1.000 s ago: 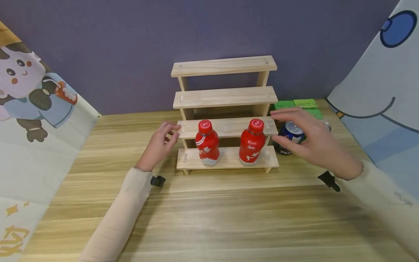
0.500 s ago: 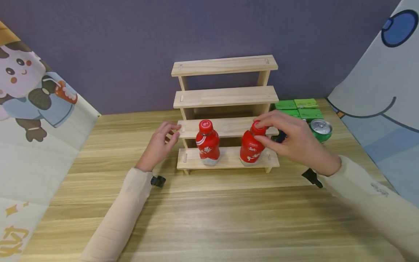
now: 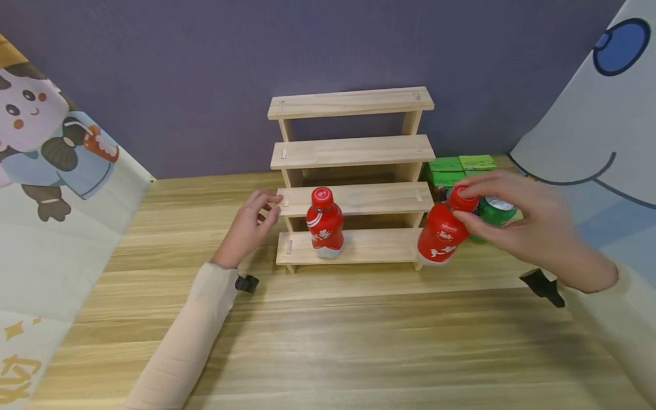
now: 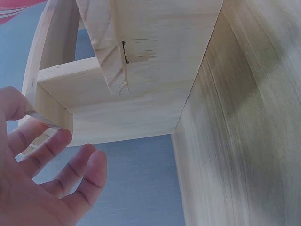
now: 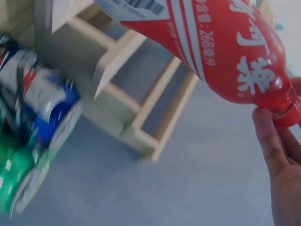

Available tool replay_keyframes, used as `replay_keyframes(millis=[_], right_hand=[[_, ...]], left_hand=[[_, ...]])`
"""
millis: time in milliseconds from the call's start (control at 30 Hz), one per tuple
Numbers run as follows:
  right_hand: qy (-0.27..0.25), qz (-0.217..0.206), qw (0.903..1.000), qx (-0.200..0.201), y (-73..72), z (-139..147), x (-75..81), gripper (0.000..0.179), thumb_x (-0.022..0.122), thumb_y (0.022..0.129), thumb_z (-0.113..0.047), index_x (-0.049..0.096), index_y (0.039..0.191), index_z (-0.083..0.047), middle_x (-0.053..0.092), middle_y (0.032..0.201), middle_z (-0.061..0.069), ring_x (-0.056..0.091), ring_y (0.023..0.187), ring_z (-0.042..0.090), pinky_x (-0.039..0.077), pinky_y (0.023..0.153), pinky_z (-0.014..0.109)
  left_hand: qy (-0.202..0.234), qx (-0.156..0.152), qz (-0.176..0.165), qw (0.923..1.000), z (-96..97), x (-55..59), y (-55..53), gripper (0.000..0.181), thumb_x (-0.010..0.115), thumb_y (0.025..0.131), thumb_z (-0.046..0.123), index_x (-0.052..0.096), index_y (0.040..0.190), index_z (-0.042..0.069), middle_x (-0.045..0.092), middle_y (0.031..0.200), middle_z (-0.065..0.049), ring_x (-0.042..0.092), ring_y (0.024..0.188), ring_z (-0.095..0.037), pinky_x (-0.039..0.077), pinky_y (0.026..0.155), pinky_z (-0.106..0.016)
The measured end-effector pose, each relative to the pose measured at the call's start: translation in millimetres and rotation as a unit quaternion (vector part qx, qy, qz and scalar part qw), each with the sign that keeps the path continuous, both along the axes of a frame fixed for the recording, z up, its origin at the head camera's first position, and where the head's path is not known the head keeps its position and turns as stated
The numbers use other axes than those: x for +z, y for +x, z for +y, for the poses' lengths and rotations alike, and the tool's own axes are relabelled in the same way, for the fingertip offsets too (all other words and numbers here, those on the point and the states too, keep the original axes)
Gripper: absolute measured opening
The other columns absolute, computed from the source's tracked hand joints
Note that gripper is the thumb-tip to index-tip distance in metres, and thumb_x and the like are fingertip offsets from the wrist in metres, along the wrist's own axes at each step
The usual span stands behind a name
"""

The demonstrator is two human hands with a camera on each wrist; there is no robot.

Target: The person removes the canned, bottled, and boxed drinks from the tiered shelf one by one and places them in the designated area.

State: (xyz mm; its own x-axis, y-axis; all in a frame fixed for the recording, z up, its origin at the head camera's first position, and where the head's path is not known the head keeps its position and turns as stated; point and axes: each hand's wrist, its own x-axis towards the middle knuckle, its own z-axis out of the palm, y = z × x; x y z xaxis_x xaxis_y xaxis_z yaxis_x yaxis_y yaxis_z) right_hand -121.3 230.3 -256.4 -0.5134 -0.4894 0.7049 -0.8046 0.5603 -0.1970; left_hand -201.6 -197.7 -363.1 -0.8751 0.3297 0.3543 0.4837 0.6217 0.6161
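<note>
Pinched at its red cap between thumb and fingers of my right hand (image 3: 533, 225), a red plastic cola bottle (image 3: 442, 234) tilts at the right end of the lowest step. Its white lettering and barcode show in the right wrist view. A second red cola bottle (image 3: 325, 229) stands upright on that step, left of centre. Both belong with a four-step wooden display shelf (image 3: 353, 152). At the left end of its second-lowest board, my left hand (image 3: 250, 226) pinches the board's corner between thumb and index finger; the other fingers are loosely bent in the left wrist view.
Right of the shelf stand a green drink can (image 3: 496, 210), a blue can (image 5: 51, 108) and several green boxes (image 3: 446, 165). A dark wall (image 3: 205, 85) rises behind the shelf, and printed panels flank the wooden table (image 3: 328, 336).
My right hand has moved in to the right-hand bottle, taken its cap, and lifted it off the lowest step toward the right. The left hand stays at the shelf.
</note>
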Motion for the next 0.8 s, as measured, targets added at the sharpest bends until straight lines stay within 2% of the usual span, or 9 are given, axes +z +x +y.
replay_keyframes(millis=[67,167,367,600,800], right_hand=[[0.005,0.012,0.9998,-0.013,2.4,8,-0.2,0.054,0.059,0.087,-0.051,0.07,0.09,0.002,0.069,0.091,0.012,0.053,0.099,-0.003,0.038,0.088,0.008],[0.027,0.006,0.9991,-0.031,7.3,20,-2.5,0.056,0.057,0.087,-0.055,0.07,0.089,0.0,0.069,0.09,0.011,0.053,0.097,-0.004,0.036,0.087,0.005],[0.05,-0.018,0.9966,-0.064,11.8,38,-16.5,0.057,0.053,0.087,-0.059,0.07,0.09,-0.004,0.069,0.093,0.009,0.058,0.09,0.008,0.034,0.088,0.004],[0.032,-0.039,0.9965,-0.067,3.6,49,-41.0,0.054,0.054,0.085,-0.059,0.071,0.09,-0.008,0.069,0.096,0.007,0.055,0.094,-0.004,0.036,0.086,0.005],[0.032,-0.058,0.995,-0.074,-1.6,54,-53.1,0.054,0.054,0.084,-0.061,0.07,0.092,-0.01,0.069,0.099,0.005,0.052,0.1,-0.006,0.035,0.086,0.003]], left_hand=[[-0.001,0.001,-0.001,1.0,-0.2,0.0,0.1,0.029,0.051,0.098,0.018,0.058,0.122,0.003,0.051,0.122,-0.009,0.053,0.093,-0.02,0.049,0.072,-0.034],[-0.002,0.002,-0.001,1.0,-0.6,-0.4,-0.1,0.028,0.051,0.098,0.018,0.058,0.122,0.004,0.051,0.122,-0.009,0.053,0.093,-0.02,0.049,0.072,-0.034],[-0.002,0.003,0.001,1.0,-1.6,-0.8,-0.5,0.028,0.051,0.098,0.018,0.058,0.121,0.004,0.051,0.122,-0.008,0.053,0.093,-0.02,0.049,0.072,-0.034],[-0.002,0.001,0.002,1.0,-1.0,-0.4,-0.3,0.028,0.052,0.098,0.017,0.058,0.121,0.003,0.051,0.121,-0.008,0.053,0.093,-0.02,0.049,0.072,-0.034],[-0.001,0.0,0.003,1.0,-0.2,-0.2,0.1,0.028,0.051,0.098,0.018,0.058,0.121,0.003,0.051,0.121,-0.009,0.053,0.093,-0.02,0.049,0.072,-0.033]])
